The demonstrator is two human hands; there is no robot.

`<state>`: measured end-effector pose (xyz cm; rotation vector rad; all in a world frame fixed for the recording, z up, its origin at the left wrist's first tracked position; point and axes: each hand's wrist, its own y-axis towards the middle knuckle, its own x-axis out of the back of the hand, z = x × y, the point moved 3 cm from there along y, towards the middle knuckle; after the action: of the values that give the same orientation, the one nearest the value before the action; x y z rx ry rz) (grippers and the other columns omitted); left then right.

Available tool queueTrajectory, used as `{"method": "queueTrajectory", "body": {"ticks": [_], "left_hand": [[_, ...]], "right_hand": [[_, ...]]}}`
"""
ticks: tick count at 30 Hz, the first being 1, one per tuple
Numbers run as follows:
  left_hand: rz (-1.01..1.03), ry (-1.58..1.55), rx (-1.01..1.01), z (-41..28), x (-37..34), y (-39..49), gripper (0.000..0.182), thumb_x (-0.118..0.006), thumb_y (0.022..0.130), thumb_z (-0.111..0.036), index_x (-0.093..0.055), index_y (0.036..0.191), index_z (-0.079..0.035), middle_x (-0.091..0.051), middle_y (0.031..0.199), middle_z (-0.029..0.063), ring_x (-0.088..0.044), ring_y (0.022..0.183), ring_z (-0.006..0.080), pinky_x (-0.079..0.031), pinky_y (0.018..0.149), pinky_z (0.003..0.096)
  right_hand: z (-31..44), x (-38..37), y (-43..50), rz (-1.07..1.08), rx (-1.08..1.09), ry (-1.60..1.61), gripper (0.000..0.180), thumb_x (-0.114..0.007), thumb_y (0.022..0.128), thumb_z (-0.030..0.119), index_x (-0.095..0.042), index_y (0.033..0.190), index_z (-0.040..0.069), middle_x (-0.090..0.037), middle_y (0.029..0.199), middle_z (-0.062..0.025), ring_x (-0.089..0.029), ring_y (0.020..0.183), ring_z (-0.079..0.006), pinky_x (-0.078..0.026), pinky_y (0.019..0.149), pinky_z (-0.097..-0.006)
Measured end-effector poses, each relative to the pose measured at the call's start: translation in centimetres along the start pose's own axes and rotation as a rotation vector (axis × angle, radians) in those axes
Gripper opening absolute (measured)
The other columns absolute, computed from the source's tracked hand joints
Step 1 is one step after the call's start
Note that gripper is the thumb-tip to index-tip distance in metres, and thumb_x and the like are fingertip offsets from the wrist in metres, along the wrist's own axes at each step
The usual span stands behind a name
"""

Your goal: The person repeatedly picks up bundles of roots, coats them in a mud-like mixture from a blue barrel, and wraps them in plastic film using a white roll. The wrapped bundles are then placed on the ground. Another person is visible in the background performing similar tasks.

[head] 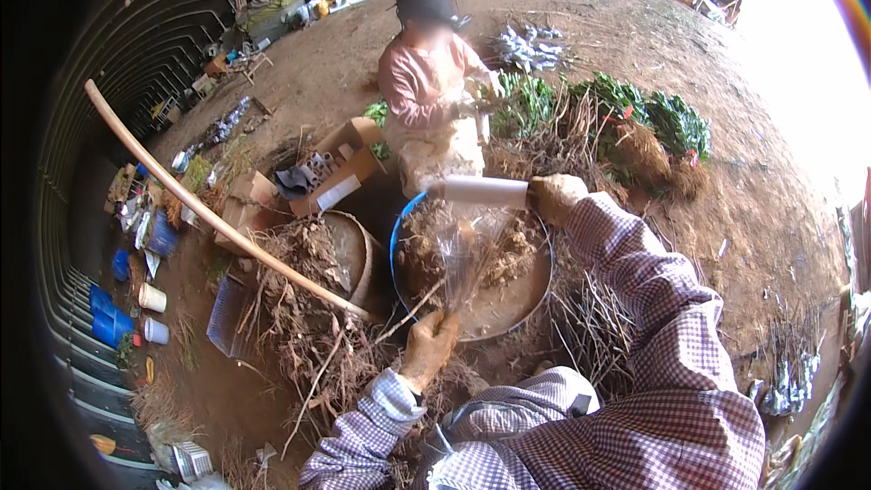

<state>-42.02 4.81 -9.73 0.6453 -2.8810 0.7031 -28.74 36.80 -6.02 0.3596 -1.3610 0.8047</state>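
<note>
My right hand (559, 199), soiled or gloved, grips one end of a roll of plastic film (486, 191) above a blue-rimmed tub. From the roll a length of clear film (469, 252) hangs toward my left hand (430, 348), whose fingers are pinched on its lower end. Whether a stem lies inside that film is hard to tell. Below the film, the round tub (520, 313) holds wet brown mud and clods. A heap of bare-rooted woody plants (320, 354) lies beside my left hand.
A second mud-filled bucket (364, 252) and a cardboard box of rolls (340, 163) stand left of the tub. A long curved wooden pole (224, 224) slants across the left. Opposite sits a co-worker (429, 88) beside leafy bundled seedlings (612, 116). Bare twigs (595, 327) lie under my right arm.
</note>
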Motion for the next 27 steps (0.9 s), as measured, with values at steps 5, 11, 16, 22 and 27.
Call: {"method": "queueTrajectory", "body": {"ticks": [5, 11, 16, 22, 27], "left_hand": [[-0.032, 0.121, -0.199, -0.8, 3.6, 0.1, 0.026, -0.064, 0.099, -0.025, -0.07, 0.1, 0.0, -0.065, 0.075, 0.0006, -0.057, 0.067, 0.0095, -0.048, 0.06, 0.0261], [-0.146, 0.55, -0.356, -4.3, 10.0, 0.6, 0.029, -0.063, 0.098, -0.032, -0.067, 0.097, -0.003, -0.065, 0.072, 0.0109, -0.062, 0.067, 0.0216, -0.048, 0.06, 0.0365], [-0.08, 0.864, -0.173, -4.1, 12.1, 0.7, 0.038, -0.066, 0.094, -0.036, -0.065, 0.112, -0.002, -0.071, 0.093, 0.0199, -0.071, 0.09, 0.0308, -0.055, 0.08, 0.0414], [0.004, 1.307, -0.349, -5.2, 10.2, -0.4, 0.043, -0.058, 0.094, -0.051, -0.059, 0.106, -0.01, -0.069, 0.083, 0.0184, -0.068, 0.082, 0.044, -0.054, 0.07, 0.0539], [-0.025, 1.271, -0.322, -9.2, 10.0, -0.4, 0.041, -0.059, 0.095, -0.048, -0.058, 0.106, -0.009, -0.07, 0.09, 0.0175, -0.069, 0.087, 0.041, -0.054, 0.074, 0.0525]], "right_hand": [[-1.8, -8.2, 1.5, 0.062, 0.158, -0.292, 0.028, -0.06, 0.091, 0.041, -0.074, 0.095, 0.017, -0.074, 0.085, -0.0048, -0.072, 0.074, -0.0196, -0.057, 0.062, -0.0401], [4.2, -7.5, -5.2, 0.23, 0.501, -0.163, 0.025, -0.061, 0.092, 0.035, -0.068, 0.104, 0.013, -0.07, 0.093, -0.0057, -0.068, 0.076, -0.0238, -0.057, 0.068, -0.0433], [5.8, -3.8, -5.8, 0.14, 0.575, -0.019, 0.025, -0.063, 0.091, 0.035, -0.064, 0.103, 0.013, -0.068, 0.096, -0.0103, -0.07, 0.088, -0.0267, -0.059, 0.078, -0.0448], [7.0, 2.4, -1.2, 0.204, 0.134, 0.238, 0.031, -0.059, 0.099, 0.031, -0.064, 0.125, 0.017, -0.069, 0.113, 0.0033, -0.068, 0.097, -0.0139, -0.06, 0.077, -0.0316], [2.0, -6.4, 0.8, 0.368, 0.307, -0.601, 0.027, -0.061, 0.096, 0.029, -0.068, 0.12, 0.019, -0.072, 0.103, 0.0007, -0.07, 0.091, -0.0217, -0.061, 0.072, -0.0337]]}}
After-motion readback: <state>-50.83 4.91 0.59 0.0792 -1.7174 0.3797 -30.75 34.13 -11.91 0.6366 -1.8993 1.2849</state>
